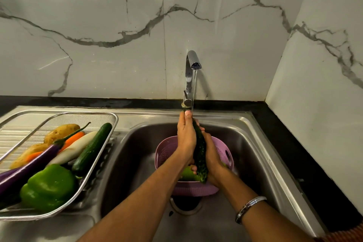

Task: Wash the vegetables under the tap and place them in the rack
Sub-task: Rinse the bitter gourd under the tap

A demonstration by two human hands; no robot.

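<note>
Over the steel sink (pixel 255 143) at frame centre, I am gripping the cucumber (pixel 200 155) between both hands (pixel 186 137), tilting it under the tap (pixel 191 68) so water is rinsing its length.

No readable text, labels, brands or numbers anywhere: not on tap (pixel 191 68), sink (pixel 261 155), rack (pixel 110 124), or walls.

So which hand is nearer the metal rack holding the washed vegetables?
Left. The left hand grips the cucumber on the side toward the metal rack; the right hand holds the cucumber's far side, farther from the rack.
</note>
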